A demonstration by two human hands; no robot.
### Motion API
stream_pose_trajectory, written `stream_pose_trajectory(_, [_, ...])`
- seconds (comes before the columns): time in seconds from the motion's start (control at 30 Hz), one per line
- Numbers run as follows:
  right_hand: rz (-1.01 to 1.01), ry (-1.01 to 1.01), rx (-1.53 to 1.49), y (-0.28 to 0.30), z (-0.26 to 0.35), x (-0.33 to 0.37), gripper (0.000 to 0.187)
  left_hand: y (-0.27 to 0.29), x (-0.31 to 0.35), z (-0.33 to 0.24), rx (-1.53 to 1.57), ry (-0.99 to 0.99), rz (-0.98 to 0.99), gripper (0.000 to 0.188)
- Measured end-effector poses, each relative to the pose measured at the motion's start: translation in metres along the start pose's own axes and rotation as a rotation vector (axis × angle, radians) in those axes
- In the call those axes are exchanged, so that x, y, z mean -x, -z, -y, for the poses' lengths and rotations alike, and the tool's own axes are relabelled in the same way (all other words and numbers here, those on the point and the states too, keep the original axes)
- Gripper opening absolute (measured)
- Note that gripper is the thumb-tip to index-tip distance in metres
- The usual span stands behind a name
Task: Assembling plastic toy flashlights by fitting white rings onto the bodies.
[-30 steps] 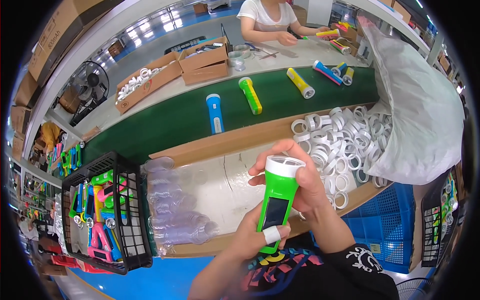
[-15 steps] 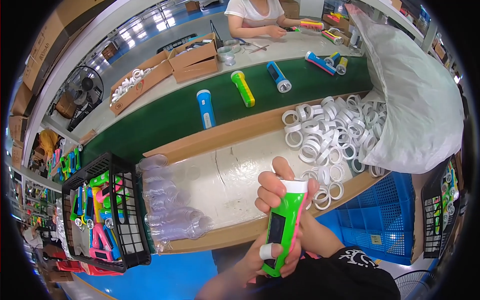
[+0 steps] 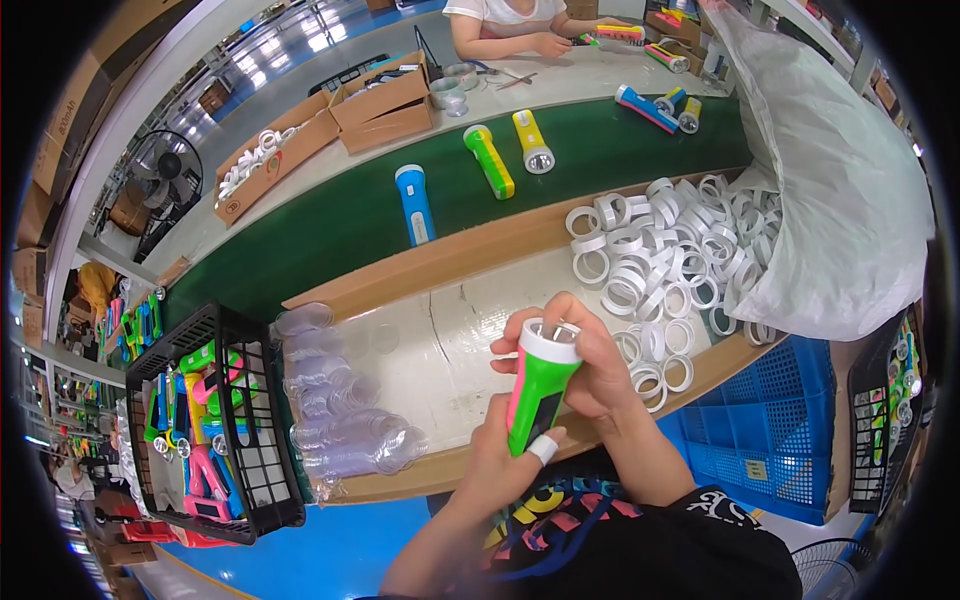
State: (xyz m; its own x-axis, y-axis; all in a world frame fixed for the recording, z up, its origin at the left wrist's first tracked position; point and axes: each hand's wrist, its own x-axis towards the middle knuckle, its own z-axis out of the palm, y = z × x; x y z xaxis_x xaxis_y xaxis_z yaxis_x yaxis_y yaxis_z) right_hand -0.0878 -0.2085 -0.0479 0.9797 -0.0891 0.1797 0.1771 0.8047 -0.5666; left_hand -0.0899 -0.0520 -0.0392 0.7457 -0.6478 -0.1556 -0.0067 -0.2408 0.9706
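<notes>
A green and pink flashlight (image 3: 546,374) with a white ring at its head is held tilted in front of me, head end up. My left hand (image 3: 503,455) wraps round its lower body, a white band on the thumb. My right hand (image 3: 600,372) grips the head, fingers curled about the white ring. The open head faces up and shows a shiny inside; whether a lens covers it I cannot tell. Right of my hands lies a heap of white rings (image 3: 650,262). Stacks of clear round lenses (image 3: 335,400) fill the left end of the cardboard tray (image 3: 500,238).
A blue flashlight (image 3: 414,205), a green-yellow one (image 3: 490,163) and a yellow one (image 3: 533,142) lie on the green belt (image 3: 330,205). A black basket (image 3: 235,420) of flashlights stands left, a blue crate (image 3: 765,430) right. A large white bag (image 3: 840,190) overhangs the rings. Opposite sits a person.
The flashlight has turned in my hands, and its head now tips toward the left. My right hand has shifted round the head. On the belt, a yellow flashlight lies near where a blue one was.
</notes>
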Motion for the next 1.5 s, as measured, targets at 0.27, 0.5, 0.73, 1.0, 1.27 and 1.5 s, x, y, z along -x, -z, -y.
stream_pose_trajectory(0.27, [-0.200,-0.090,0.090,0.006,-0.005,-0.009,0.040,0.010,-0.012,0.007,-0.233,-0.083,-0.086,0.057])
stream_pose_trajectory(0.5, [-0.437,-0.123,0.541,0.011,-0.037,-0.027,0.027,0.029,-0.015,0.024,-0.446,-0.036,-0.062,0.072])
stream_pose_trajectory(0.73, [-0.116,-0.062,0.433,0.002,-0.010,-0.047,0.060,0.063,-0.027,0.005,0.011,0.034,0.228,0.068])
stream_pose_trajectory(1.0, [-0.249,0.003,0.667,0.026,0.033,-0.172,0.042,0.183,0.018,0.000,-0.777,-0.443,-0.409,0.053])
stream_pose_trajectory(1.27, [-0.483,-0.067,1.531,0.161,0.139,-0.295,0.055,0.434,0.161,0.102,-1.371,1.007,-0.394,0.033])
stream_pose_trajectory(1.5, [-0.044,0.106,2.116,0.067,0.049,-0.184,0.032,0.451,0.177,0.145,-1.370,0.929,-0.471,0.056])
